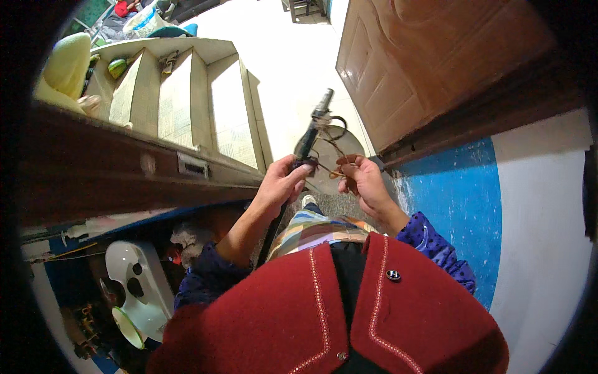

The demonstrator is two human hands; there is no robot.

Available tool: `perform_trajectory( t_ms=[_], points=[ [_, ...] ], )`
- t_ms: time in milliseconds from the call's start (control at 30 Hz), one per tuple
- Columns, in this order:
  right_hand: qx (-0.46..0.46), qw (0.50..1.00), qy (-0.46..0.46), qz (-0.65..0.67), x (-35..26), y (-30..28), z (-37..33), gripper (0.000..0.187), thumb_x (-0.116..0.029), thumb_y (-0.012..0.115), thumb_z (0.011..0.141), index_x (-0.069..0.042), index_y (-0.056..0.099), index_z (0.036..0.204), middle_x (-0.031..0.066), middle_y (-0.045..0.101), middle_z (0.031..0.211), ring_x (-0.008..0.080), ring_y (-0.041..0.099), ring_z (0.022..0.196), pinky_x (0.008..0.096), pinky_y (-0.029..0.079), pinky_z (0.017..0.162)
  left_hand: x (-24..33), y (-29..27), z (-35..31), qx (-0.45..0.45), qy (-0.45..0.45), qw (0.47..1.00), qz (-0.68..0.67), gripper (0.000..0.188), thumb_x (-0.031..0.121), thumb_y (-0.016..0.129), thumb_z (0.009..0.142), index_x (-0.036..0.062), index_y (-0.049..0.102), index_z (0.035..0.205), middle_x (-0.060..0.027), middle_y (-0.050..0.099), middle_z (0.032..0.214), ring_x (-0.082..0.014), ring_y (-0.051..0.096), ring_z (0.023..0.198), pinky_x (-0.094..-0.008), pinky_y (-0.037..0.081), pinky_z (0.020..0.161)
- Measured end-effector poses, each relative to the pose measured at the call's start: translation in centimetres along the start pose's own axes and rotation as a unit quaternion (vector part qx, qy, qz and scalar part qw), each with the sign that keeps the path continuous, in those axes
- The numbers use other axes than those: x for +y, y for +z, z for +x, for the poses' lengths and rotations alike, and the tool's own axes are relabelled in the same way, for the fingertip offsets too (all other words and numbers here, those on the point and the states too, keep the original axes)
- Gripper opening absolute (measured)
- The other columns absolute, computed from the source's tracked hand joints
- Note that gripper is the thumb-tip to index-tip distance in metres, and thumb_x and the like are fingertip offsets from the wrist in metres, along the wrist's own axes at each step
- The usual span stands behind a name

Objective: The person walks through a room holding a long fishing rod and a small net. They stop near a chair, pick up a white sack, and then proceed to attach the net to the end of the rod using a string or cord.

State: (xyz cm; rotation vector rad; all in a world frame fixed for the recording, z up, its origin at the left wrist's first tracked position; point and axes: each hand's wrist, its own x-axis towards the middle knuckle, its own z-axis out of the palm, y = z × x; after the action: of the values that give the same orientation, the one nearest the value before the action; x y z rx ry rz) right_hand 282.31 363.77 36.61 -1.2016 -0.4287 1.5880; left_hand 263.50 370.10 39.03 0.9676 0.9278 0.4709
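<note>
My left hand (281,184) is closed around the lower part of a dark rod-like tool (308,142) with a grey metal tip. The tool points up and away from me, and its exact kind is unclear. Brown cord (333,144) is wound below the tip and hangs in loose loops toward the right. Between thumb and fingers, my right hand (363,181) pinches this cord, a little apart from the tool. A black loop (338,126) sticks out beside the tip. Below my left hand a dark length continues down toward my body.
Pale steps (180,103) lie at the left, with a green-yellow round object (117,68) on one. A brown panelled door (398,68) stands at the right beside a blue-and-white wall (451,193). White plastic ware (140,280) is at lower left. My shoe (308,200) shows beneath my hands.
</note>
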Motion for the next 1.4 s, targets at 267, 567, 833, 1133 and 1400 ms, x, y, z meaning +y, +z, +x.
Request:
perform_trajectory(
  t_ms=[267, 567, 833, 1133, 1400],
  points=[
    [-0.032, 0.980, -0.106, -0.163, -4.2, 0.5, 11.3, 0.022, -0.008, 0.050, 0.089, -0.001, 0.050, 0.109, 0.0087, 0.061, 0.096, 0.0154, 0.060, 0.086, 0.0277, 0.047, 0.077, 6.1, -1.8, 9.3, 0.069, 0.044, 0.997, -0.016, 0.033, 0.036, 0.043, 0.092, 0.0068, 0.049, 0.080, 0.0018, 0.041, 0.050, -0.0053, 0.033, 0.038, -0.0203, 0.024, 0.034],
    [-0.107, 0.739, -0.369, -0.554, -14.9, -1.5, 24.5, 0.025, -0.001, 0.058, 0.072, 0.000, 0.057, 0.097, 0.0138, 0.055, 0.095, 0.0304, 0.052, 0.090, 0.0356, 0.042, 0.081, 9.7, -0.9, 22.1, 0.156, -0.024, 0.987, -0.018, 0.024, 0.029, 0.050, 0.090, 0.0078, 0.048, 0.078, 0.0026, 0.045, 0.056, -0.0042, 0.038, 0.042, -0.0188, 0.026, 0.036],
    [-0.174, 0.775, -0.386, -0.470, -23.4, -4.1, 31.8, 0.028, 0.004, 0.056, 0.072, 0.000, 0.057, 0.099, 0.0149, 0.058, 0.096, 0.0300, 0.057, 0.085, 0.0361, 0.046, 0.075, 16.0, 0.8, 31.2, 0.165, -0.009, 0.986, -0.033, 0.021, 0.027, 0.048, 0.091, 0.0060, 0.049, 0.086, 0.0024, 0.045, 0.054, -0.0041, 0.036, 0.041, -0.0189, 0.026, 0.036],
    [-0.071, 0.919, -0.232, -0.312, -25.7, -4.5, 41.4, 0.019, -0.002, 0.056, 0.081, -0.002, 0.051, 0.099, 0.0103, 0.061, 0.094, 0.0167, 0.058, 0.090, 0.0283, 0.045, 0.078, 23.5, 1.2, 40.9, 0.121, 0.007, 0.991, -0.056, 0.020, 0.020, 0.054, 0.086, 0.0068, 0.042, 0.097, 0.0011, 0.047, 0.058, -0.0047, 0.039, 0.044, -0.0184, 0.027, 0.037],
    [-0.108, 0.955, -0.183, -0.207, -30.8, -3.3, 53.5, 0.010, 0.005, 0.048, 0.083, 0.000, 0.052, 0.090, 0.0045, 0.059, 0.080, 0.0107, 0.058, 0.075, 0.0220, 0.047, 0.067, 27.2, -6.3, 51.0, 0.140, 0.009, 0.983, -0.121, 0.031, 0.004, 0.060, 0.075, 0.0031, 0.042, 0.101, -0.0045, 0.053, 0.064, -0.0074, 0.045, 0.044, -0.0195, 0.030, 0.037]
  ],
)
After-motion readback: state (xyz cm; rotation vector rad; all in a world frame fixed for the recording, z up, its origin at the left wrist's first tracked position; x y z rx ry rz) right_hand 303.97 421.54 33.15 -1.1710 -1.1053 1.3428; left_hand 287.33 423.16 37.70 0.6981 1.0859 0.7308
